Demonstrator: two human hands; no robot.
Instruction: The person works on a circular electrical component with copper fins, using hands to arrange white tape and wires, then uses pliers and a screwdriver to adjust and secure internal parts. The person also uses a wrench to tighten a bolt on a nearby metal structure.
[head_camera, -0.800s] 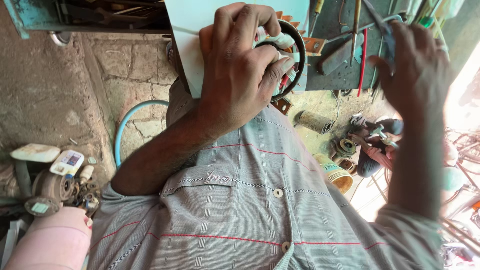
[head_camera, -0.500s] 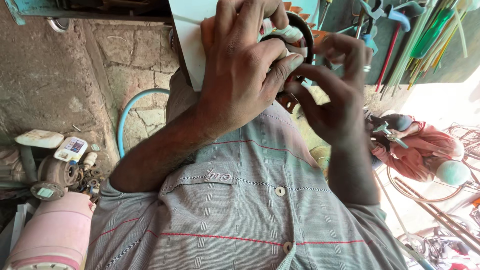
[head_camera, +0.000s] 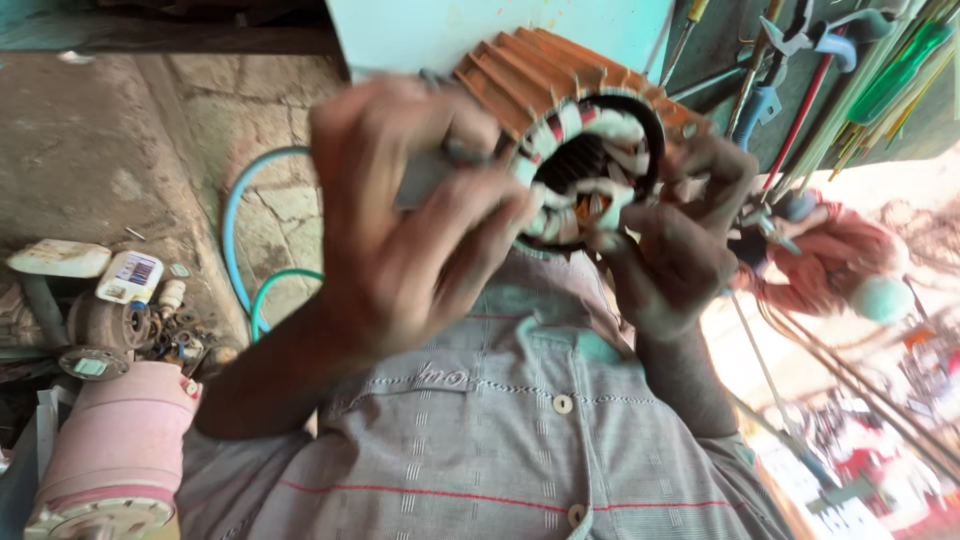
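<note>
Head view, held thing: a round motor stator with orange ribbed metal housing and white-and-red wrapped windings (head_camera: 590, 165) is held up in front of the chest, in the upper middle of the view, its open end turned toward the camera.
Head view, left hand: the left hand (head_camera: 410, 225) is blurred; its fingers (head_camera: 480, 225) are curled against the near left side of the stator rim and housing, so a grasp on the stator is shown.
Head view, right hand: the right hand (head_camera: 675, 250) is closed on the lower right rim of the stator, with fingertips (head_camera: 605, 240) laid on the windings at the opening.
Head view, clothing: a grey checked buttoned shirt with thin red lines (head_camera: 500, 440) is seen below both hands.
Head view, floor at the left: a pink cylindrical motor body (head_camera: 115, 450) lies at the lower left edge; a rusty small motor part with a white label (head_camera: 105, 330) sits just above it; a blue hose loop (head_camera: 235, 230) and a green hose (head_camera: 280, 290) lie on the cracked concrete floor (head_camera: 120, 160).
Head view, upper right: hanging hand tools with blue, red and green handles (head_camera: 820, 70) are seen well apart from the hands.
</note>
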